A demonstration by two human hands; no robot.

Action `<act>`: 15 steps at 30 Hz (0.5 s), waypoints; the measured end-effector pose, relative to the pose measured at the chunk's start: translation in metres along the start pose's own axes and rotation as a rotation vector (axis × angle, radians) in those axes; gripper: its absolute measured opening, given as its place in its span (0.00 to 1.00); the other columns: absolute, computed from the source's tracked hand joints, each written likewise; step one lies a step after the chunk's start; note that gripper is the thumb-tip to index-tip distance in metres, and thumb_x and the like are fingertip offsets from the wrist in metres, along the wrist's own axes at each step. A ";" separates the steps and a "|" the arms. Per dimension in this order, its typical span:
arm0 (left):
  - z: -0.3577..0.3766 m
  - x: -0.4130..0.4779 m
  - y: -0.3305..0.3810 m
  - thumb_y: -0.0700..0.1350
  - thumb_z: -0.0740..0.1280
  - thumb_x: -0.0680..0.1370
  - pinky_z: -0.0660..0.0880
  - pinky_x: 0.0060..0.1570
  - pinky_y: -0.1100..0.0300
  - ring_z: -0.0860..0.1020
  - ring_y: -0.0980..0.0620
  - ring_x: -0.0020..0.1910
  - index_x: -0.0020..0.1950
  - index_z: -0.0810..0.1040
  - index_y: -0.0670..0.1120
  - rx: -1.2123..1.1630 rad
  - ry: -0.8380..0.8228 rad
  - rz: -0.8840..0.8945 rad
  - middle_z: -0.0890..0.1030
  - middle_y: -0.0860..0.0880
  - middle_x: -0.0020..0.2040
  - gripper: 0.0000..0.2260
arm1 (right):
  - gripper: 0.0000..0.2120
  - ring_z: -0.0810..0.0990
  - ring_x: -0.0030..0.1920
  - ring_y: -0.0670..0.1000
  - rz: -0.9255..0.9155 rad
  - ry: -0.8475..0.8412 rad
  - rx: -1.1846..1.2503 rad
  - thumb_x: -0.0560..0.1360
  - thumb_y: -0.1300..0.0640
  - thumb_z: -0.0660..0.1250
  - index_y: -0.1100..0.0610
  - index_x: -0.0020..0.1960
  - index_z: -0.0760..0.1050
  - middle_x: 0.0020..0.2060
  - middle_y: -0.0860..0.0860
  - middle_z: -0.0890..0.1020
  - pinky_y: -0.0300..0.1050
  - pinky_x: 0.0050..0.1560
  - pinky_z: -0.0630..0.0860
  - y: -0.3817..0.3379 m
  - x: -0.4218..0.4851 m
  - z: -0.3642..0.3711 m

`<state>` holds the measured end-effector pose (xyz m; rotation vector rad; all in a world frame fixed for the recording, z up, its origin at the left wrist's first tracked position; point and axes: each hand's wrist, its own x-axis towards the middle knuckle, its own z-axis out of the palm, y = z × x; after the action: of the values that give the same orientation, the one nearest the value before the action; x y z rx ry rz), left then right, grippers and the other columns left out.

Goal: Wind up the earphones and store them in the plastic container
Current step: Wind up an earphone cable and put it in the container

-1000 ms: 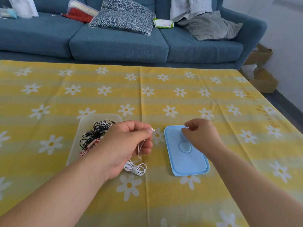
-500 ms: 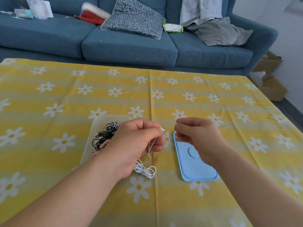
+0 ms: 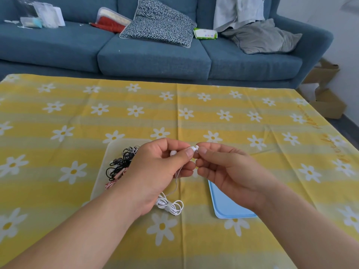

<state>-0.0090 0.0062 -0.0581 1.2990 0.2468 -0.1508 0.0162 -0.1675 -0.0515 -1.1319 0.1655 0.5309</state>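
Observation:
White earphones (image 3: 171,205) trail from my fingers down to a loose coil on the yellow tablecloth. My left hand (image 3: 155,171) pinches the cable near the earbuds. My right hand (image 3: 227,171) pinches a white earbud (image 3: 194,148) at the same spot, fingertips touching my left thumb. A clear plastic container (image 3: 101,171) lies left of my left hand, partly hidden by it, with black earphones (image 3: 120,164) and a pink cable (image 3: 111,184) inside. The blue lid (image 3: 227,208) lies under my right wrist.
The table carries a yellow daisy-print cloth (image 3: 252,123). Behind it stands a blue sofa (image 3: 155,55) with a patterned cushion, clothes, a wipes pack and plastic bags. Cardboard boxes (image 3: 328,101) sit on the floor at the right.
My right hand has come left off the blue lid and met my left hand, taking hold of the white earbud. The view has tilted slightly.

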 end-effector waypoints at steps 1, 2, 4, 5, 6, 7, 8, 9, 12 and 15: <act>0.000 0.000 0.000 0.37 0.74 0.76 0.83 0.41 0.56 0.85 0.49 0.38 0.52 0.84 0.40 0.003 0.008 0.009 0.87 0.38 0.45 0.06 | 0.13 0.82 0.39 0.51 -0.001 -0.004 0.007 0.74 0.65 0.71 0.67 0.57 0.80 0.43 0.58 0.85 0.42 0.39 0.82 0.000 0.000 0.000; 0.000 0.001 -0.001 0.37 0.74 0.76 0.83 0.41 0.57 0.85 0.49 0.38 0.52 0.84 0.41 0.007 0.014 0.015 0.87 0.39 0.44 0.06 | 0.13 0.82 0.39 0.51 0.000 -0.007 0.016 0.74 0.65 0.70 0.67 0.57 0.80 0.43 0.58 0.85 0.42 0.40 0.82 0.000 0.000 0.001; 0.000 0.001 -0.001 0.37 0.74 0.76 0.82 0.41 0.57 0.85 0.49 0.37 0.52 0.84 0.41 0.014 0.019 0.023 0.86 0.41 0.42 0.05 | 0.12 0.82 0.39 0.52 0.001 -0.007 0.034 0.73 0.66 0.71 0.66 0.56 0.81 0.43 0.59 0.85 0.43 0.40 0.83 0.000 0.000 0.001; 0.000 0.001 -0.001 0.37 0.74 0.76 0.82 0.40 0.57 0.85 0.49 0.37 0.51 0.83 0.41 0.018 0.017 0.026 0.86 0.41 0.41 0.05 | 0.12 0.83 0.39 0.52 0.000 -0.007 0.040 0.72 0.66 0.71 0.66 0.55 0.81 0.43 0.59 0.85 0.43 0.41 0.83 0.000 0.000 0.001; -0.001 0.001 -0.001 0.37 0.74 0.77 0.83 0.40 0.58 0.85 0.49 0.37 0.51 0.83 0.41 0.024 0.017 0.025 0.86 0.42 0.40 0.04 | 0.12 0.83 0.39 0.52 0.002 -0.006 0.044 0.72 0.65 0.72 0.66 0.55 0.81 0.43 0.59 0.85 0.44 0.41 0.83 0.000 -0.001 0.002; -0.001 0.001 -0.002 0.37 0.74 0.77 0.83 0.40 0.58 0.85 0.49 0.37 0.51 0.83 0.41 0.031 0.017 0.026 0.86 0.42 0.40 0.04 | 0.12 0.83 0.40 0.53 0.002 -0.005 0.043 0.71 0.65 0.72 0.65 0.54 0.81 0.43 0.59 0.85 0.44 0.42 0.83 0.001 -0.001 0.002; -0.001 0.001 -0.002 0.37 0.74 0.77 0.83 0.40 0.58 0.85 0.49 0.38 0.51 0.83 0.41 0.039 0.018 0.026 0.86 0.41 0.40 0.04 | 0.12 0.83 0.40 0.53 0.003 -0.002 0.041 0.71 0.65 0.72 0.65 0.54 0.82 0.43 0.59 0.85 0.44 0.42 0.83 0.001 -0.001 0.002; -0.001 0.001 -0.003 0.37 0.74 0.77 0.83 0.40 0.58 0.86 0.49 0.38 0.51 0.83 0.41 0.047 0.018 0.025 0.86 0.41 0.40 0.04 | 0.12 0.83 0.40 0.53 0.005 0.001 0.039 0.70 0.65 0.72 0.65 0.54 0.82 0.43 0.59 0.85 0.44 0.42 0.83 0.002 -0.001 0.002; -0.001 0.001 -0.003 0.37 0.73 0.77 0.83 0.41 0.58 0.86 0.49 0.39 0.51 0.83 0.41 0.063 0.014 0.024 0.86 0.40 0.42 0.04 | 0.13 0.84 0.39 0.53 0.013 0.012 0.051 0.70 0.65 0.72 0.64 0.54 0.81 0.42 0.59 0.85 0.43 0.40 0.83 0.003 -0.001 0.004; -0.001 0.002 -0.003 0.37 0.73 0.77 0.83 0.41 0.58 0.86 0.48 0.39 0.52 0.83 0.41 0.060 0.008 0.025 0.87 0.39 0.43 0.04 | 0.14 0.84 0.38 0.52 0.018 0.030 0.067 0.70 0.65 0.73 0.65 0.55 0.81 0.42 0.59 0.84 0.43 0.39 0.83 0.003 0.000 0.004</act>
<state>-0.0083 0.0066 -0.0614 1.3618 0.2343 -0.1329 0.0142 -0.1631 -0.0521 -1.0747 0.2184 0.5212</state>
